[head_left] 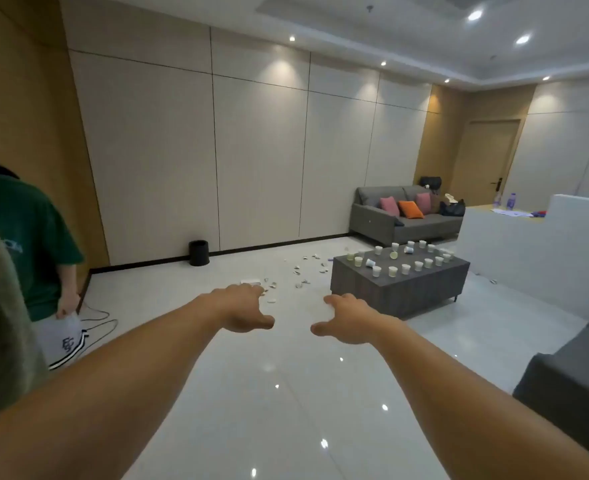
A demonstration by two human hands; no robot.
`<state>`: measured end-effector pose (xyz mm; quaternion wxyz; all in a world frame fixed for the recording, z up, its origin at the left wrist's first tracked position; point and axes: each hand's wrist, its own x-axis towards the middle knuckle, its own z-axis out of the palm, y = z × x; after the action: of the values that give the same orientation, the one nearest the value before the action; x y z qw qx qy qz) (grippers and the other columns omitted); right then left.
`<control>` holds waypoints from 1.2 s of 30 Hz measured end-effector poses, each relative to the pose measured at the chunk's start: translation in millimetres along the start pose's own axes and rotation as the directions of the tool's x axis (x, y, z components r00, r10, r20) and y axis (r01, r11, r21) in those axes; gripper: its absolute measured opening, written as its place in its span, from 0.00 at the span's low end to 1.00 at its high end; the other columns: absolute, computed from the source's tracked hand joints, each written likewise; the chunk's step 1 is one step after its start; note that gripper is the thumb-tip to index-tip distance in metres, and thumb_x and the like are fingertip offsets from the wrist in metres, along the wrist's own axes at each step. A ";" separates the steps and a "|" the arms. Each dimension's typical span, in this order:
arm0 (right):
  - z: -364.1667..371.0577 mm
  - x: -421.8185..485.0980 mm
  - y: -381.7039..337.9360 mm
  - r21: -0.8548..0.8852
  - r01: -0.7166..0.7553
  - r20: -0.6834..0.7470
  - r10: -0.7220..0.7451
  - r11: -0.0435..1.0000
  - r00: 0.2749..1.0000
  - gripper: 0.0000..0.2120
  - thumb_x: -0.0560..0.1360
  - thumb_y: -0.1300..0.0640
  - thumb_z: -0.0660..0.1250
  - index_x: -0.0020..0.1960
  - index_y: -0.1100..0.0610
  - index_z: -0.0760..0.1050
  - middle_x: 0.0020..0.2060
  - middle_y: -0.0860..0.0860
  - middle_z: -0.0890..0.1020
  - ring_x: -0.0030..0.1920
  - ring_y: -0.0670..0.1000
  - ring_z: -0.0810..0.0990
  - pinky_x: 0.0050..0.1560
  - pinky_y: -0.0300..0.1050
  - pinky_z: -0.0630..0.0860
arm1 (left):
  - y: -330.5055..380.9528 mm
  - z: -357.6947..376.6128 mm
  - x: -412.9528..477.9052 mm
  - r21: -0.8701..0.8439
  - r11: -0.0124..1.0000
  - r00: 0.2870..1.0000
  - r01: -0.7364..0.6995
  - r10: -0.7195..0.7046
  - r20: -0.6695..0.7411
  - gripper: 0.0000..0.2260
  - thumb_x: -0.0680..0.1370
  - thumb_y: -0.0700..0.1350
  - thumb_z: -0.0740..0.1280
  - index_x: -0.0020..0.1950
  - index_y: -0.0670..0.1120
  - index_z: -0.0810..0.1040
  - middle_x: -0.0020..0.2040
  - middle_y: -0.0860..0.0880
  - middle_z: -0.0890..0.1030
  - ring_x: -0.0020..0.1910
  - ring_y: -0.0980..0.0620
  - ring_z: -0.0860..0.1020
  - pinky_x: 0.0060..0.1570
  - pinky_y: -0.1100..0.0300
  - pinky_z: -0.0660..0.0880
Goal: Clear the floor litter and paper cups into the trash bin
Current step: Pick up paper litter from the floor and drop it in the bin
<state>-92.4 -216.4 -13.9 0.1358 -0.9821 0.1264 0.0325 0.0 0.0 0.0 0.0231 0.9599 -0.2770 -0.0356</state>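
Both my arms stretch forward over the glossy white floor. My left hand and my right hand hang palm down with fingers spread, holding nothing. Beyond them, scraps of white litter lie scattered on the floor between the hands and the back wall. Several paper cups stand on a dark grey coffee table, a few tipped over. A black trash bin stands against the back wall, left of the litter.
A person in a green shirt stands at the left near a cable on the floor. A grey sofa with cushions sits at the back right. A white counter and a dark seat line the right side.
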 end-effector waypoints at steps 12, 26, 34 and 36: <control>-20.4 217.5 -39.8 0.013 -0.016 0.008 0.016 1.000 1.000 0.39 0.73 0.35 0.65 0.78 0.47 0.55 0.75 0.52 0.61 0.72 0.59 0.62 0.68 0.58 0.66 | -108.0 -24.9 192.5 -0.009 0.998 0.997 0.060 -0.060 0.045 0.36 0.72 0.64 0.62 0.76 0.51 0.58 0.74 0.48 0.64 0.70 0.45 0.66 0.64 0.50 0.67; -53.2 516.5 4.0 0.032 0.083 0.056 -0.084 0.996 0.995 0.39 0.73 0.36 0.66 0.77 0.49 0.56 0.74 0.53 0.61 0.71 0.58 0.64 0.69 0.55 0.66 | -139.4 -46.1 464.9 0.076 0.987 0.988 0.144 -0.147 0.039 0.35 0.72 0.64 0.61 0.74 0.49 0.61 0.72 0.48 0.66 0.67 0.45 0.68 0.62 0.50 0.69; -76.0 682.6 20.3 0.038 0.132 0.076 -0.134 0.991 0.988 0.39 0.74 0.37 0.66 0.78 0.50 0.55 0.75 0.53 0.60 0.72 0.59 0.64 0.69 0.55 0.66 | -156.0 -53.9 616.8 0.093 0.981 0.984 0.170 -0.174 0.036 0.34 0.74 0.63 0.61 0.75 0.48 0.60 0.72 0.47 0.66 0.66 0.44 0.69 0.60 0.50 0.70; -74.0 727.3 19.6 0.042 0.130 0.079 -0.133 0.991 0.988 0.39 0.73 0.37 0.66 0.78 0.49 0.55 0.75 0.53 0.60 0.71 0.58 0.65 0.68 0.54 0.66 | -166.5 -52.2 659.1 0.089 0.982 0.984 0.169 -0.173 0.036 0.33 0.74 0.63 0.61 0.74 0.48 0.61 0.71 0.47 0.67 0.66 0.45 0.69 0.60 0.50 0.70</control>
<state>607.3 -429.1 -19.2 0.1607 -0.9835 0.0563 0.0613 648.8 -209.6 4.7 -0.0273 0.9793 -0.1954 -0.0462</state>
